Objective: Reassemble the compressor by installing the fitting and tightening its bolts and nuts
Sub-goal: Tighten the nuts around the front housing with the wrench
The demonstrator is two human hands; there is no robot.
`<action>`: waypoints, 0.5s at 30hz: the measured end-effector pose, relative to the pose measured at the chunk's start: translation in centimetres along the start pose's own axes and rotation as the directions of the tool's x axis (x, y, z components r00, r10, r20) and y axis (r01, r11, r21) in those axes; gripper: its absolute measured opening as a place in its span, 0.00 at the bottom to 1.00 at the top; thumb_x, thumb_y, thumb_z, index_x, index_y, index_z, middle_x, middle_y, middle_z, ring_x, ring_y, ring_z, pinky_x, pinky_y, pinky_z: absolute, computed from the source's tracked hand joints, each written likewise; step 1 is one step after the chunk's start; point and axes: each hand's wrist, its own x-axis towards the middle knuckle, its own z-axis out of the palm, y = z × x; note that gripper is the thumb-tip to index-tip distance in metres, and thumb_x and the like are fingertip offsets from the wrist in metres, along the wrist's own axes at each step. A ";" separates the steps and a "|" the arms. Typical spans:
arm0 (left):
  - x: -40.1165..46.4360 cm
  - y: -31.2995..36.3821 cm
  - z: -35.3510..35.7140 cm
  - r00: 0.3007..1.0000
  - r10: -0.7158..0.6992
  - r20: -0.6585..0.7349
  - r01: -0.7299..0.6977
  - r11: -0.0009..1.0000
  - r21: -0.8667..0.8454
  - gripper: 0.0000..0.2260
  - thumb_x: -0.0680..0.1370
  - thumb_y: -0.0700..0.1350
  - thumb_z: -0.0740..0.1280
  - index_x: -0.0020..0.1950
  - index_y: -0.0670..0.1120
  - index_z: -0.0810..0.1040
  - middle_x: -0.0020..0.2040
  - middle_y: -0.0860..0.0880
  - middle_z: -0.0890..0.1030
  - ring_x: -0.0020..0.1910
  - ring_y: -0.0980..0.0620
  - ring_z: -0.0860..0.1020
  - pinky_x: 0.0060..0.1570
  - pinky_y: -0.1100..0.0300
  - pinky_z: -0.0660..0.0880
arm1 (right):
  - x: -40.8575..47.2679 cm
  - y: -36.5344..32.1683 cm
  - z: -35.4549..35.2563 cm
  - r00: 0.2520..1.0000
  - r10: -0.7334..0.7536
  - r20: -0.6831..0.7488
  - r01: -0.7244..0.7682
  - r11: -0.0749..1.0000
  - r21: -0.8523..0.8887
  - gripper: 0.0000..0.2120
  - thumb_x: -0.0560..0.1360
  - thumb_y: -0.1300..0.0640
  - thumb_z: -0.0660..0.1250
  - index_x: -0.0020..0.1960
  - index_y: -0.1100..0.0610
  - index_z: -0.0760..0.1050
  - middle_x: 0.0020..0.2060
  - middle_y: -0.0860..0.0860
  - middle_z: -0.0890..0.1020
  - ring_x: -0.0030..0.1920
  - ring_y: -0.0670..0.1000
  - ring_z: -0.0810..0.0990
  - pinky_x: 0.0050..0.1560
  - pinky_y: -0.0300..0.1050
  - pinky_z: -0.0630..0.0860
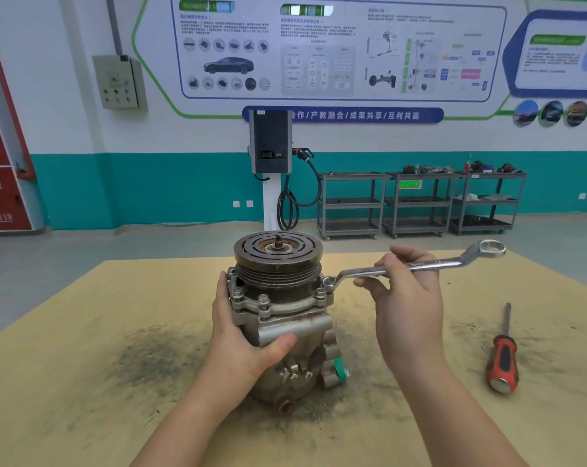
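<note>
A grey metal compressor (285,318) stands upright on the tan table (100,332), its dark grooved pulley (278,254) on top. Several bolts (263,299) ring the flange below the pulley. My left hand (241,335) grips the compressor body from the left, thumb across the front. My right hand (408,298) holds the shaft of a double-ended ring wrench (416,266). The wrench's near ring sits over a bolt on the flange's right side (329,283), and its far ring points up to the right.
A red-and-black screwdriver (502,355) lies on the table at the right. Dark grime stains the tabletop around the compressor. Beyond the table stand a charging post (271,170) and grey shelf carts (420,203) along the wall.
</note>
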 end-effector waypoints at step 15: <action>0.1 0.2 0.1 1.000 0.000 -0.003 0.000 1.000 0.029 0.61 0.55 0.61 0.76 0.76 0.67 0.38 0.77 0.56 0.59 0.73 0.55 0.64 0.75 0.52 0.59 | 1.6 0.6 -0.1 0.965 0.204 0.166 -0.257 0.862 0.437 0.14 0.79 0.72 0.53 0.57 0.56 0.65 0.26 0.54 0.77 0.30 0.52 0.81 0.28 0.40 0.76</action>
